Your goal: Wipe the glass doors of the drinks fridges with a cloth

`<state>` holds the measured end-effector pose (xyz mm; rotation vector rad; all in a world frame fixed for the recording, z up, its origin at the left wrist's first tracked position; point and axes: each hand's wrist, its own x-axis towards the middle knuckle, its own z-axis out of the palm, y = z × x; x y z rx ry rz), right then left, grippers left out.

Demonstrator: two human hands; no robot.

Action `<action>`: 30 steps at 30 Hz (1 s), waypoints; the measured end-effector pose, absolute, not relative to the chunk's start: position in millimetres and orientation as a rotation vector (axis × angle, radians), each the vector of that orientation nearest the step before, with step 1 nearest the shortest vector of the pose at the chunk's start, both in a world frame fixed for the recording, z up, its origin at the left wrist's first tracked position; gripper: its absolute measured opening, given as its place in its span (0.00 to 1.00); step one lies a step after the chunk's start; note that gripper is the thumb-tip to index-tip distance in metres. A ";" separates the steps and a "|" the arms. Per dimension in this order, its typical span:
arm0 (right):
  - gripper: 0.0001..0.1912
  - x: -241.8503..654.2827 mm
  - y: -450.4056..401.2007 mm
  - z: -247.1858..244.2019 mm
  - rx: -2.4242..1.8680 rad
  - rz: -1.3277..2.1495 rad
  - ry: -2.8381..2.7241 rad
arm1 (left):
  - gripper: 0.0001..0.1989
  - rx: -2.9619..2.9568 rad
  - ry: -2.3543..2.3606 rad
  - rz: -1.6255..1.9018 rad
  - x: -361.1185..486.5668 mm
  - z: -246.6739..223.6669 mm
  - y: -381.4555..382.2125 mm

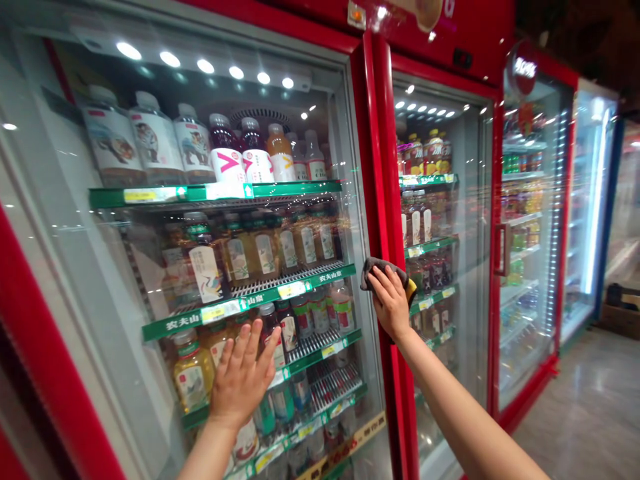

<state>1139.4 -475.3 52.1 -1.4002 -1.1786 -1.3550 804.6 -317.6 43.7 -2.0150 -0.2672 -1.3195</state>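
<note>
My right hand point(391, 307) presses a folded grey cloth point(373, 273) with a yellow edge against the red door frame point(385, 200) between two glass doors. Its fingers lie over the cloth and hide part of it. Lower and to the left, my left hand point(245, 373) is spread out, palm toward the glass door point(345, 233) of the drinks fridge. Nothing is in it. Whether its palm touches the glass I cannot tell. Behind that glass, bottles point(203, 263) stand in rows on shelves with green label strips point(280, 293).
A second red-framed fridge door point(470, 267) with bottles behind it is on the right. Farther along are another red fridge point(563, 233) and a lit glass cabinet point(590, 200). Grey shiny floor point(590, 400) runs along the right, with a cardboard box point(620, 320) at its far side.
</note>
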 end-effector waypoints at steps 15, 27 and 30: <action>0.21 1122.9 -476.6 58.3 -1.153 -1.247 -1.102 | 0.38 -2.005 -0.298 -1.300 804.6 41.8 -317.9; 0.25 1095.5 -419.5 101.6 -1.096 -1.149 -0.945 | 0.37 -1.992 -0.288 -1.309 804.8 43.1 -318.1; 0.27 1093.4 -421.4 101.1 -1.166 -1.202 -0.917 | 0.38 -1.980 -0.291 -1.300 804.7 42.6 -318.0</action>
